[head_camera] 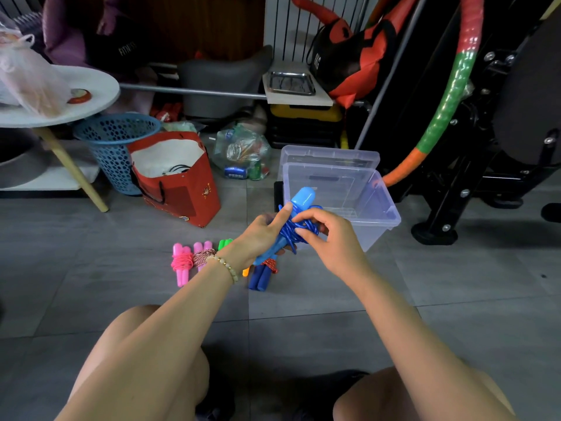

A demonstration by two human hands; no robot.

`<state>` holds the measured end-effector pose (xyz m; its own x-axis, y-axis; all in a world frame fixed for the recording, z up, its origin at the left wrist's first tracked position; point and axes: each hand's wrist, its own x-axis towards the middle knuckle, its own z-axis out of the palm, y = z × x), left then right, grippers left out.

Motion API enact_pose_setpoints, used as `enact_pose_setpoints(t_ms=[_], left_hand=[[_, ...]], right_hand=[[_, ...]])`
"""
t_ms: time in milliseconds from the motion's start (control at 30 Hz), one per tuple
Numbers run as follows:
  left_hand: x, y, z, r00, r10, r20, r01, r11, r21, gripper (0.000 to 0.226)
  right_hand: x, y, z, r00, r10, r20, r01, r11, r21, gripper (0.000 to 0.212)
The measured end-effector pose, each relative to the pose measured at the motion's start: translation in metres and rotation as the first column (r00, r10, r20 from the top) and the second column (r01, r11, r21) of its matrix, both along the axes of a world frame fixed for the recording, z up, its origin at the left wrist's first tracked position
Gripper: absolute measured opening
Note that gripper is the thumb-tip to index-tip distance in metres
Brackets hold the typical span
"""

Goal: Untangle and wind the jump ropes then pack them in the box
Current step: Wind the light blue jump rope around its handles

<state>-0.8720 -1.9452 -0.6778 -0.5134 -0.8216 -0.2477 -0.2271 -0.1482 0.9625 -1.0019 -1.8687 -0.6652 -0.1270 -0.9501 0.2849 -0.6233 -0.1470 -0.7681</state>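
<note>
Bare knees lowest in frame. Left hand grips the blue jump rope by its handles, just in front of the clear box. Right hand pinches its coiled cord. Other wound ropes lie on the floor left of the box.

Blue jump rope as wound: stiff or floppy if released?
The blue jump rope: handles look rigid, probably light. Its cord sits in uneven loops that the right hand pinches, so it would likely spring loose. Round handles may roll.
</note>
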Motion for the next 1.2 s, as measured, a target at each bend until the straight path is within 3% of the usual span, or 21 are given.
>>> enact_pose_setpoints(t_ms=[133, 300, 400, 500, 567, 733, 800, 867, 1000, 1033, 1100, 1200], left_hand=[[-0.002, 0.005, 0.002, 1.0, 0.004, 0.018, -0.003, 1.0, -0.021, 0.047], [-0.004, 0.007, 0.001, 1.0, 0.003, 0.02, -0.003, 1.0, -0.002, 0.046], [-0.007, 0.01, 0.0, 0.997, 0.071, 0.021, -0.072, 0.996, 0.062, 0.044], [-0.007, 0.008, 0.001, 0.987, 0.154, 0.044, -0.159, 0.968, 0.196, 0.051], [-0.004, 0.005, 0.003, 0.983, 0.186, 0.009, -0.178, 0.927, 0.331, 0.054], [-0.005, 0.002, 0.002, 0.924, 0.257, -0.282, -0.049, 0.813, 0.581, 0.052], [-0.005, 0.0, 0.004, 0.867, 0.301, -0.397, 0.003, 0.793, 0.609, 0.053], [-0.004, 0.003, 0.006, 0.851, 0.286, -0.441, 0.025, 0.816, 0.577, 0.056], [-0.007, 0.017, 0.008, 0.942, 0.206, -0.266, -0.094, 0.921, 0.378, 0.051], [-0.008, 0.019, 0.01, 0.946, 0.197, -0.256, -0.105, 0.937, 0.334, 0.048], [-0.007, 0.019, 0.014, 0.936, 0.191, -0.296, -0.094, 0.945, 0.312, 0.045], [-0.005, 0.019, 0.017, 0.927, 0.132, -0.351, -0.022, 0.953, 0.301, 0.048]], right_hand=[[-0.002, -0.002, -0.006, 0.975, -0.1, -0.2, 0.085, 0.993, -0.081, 0.008], [0.002, -0.001, -0.006, 0.94, -0.193, -0.281, 0.162, 0.978, -0.127, 0.007], [0.0, -0.003, -0.007, 0.93, -0.194, -0.311, 0.181, 0.981, -0.07, 0.008], [-0.002, -0.002, -0.008, 0.995, -0.097, -0.037, 0.099, 0.994, 0.038, 0.011], [-0.002, 0.0, -0.004, 0.983, -0.049, 0.179, 0.025, 0.991, 0.132, 0.02], [-0.011, -0.003, 0.0, 0.887, -0.036, 0.461, -0.03, 0.99, 0.137, 0.022], [-0.02, -0.002, 0.004, 0.893, -0.019, 0.45, -0.032, 0.994, 0.106, 0.02], [-0.022, -0.001, 0.003, 0.955, -0.015, 0.295, -0.002, 0.998, 0.059, 0.023], [0.001, 0.002, -0.009, 0.993, -0.066, 0.097, 0.07, 0.996, -0.046, 0.014], [0.004, 0.001, -0.009, 0.99, -0.094, 0.101, 0.102, 0.993, -0.068, 0.011], [0.008, 0.0, -0.005, 0.972, -0.111, 0.205, 0.127, 0.99, -0.066, 0.034], [0.013, -0.001, 0.007, 0.889, -0.03, 0.458, 0.002, 0.998, 0.061, 0.065]])
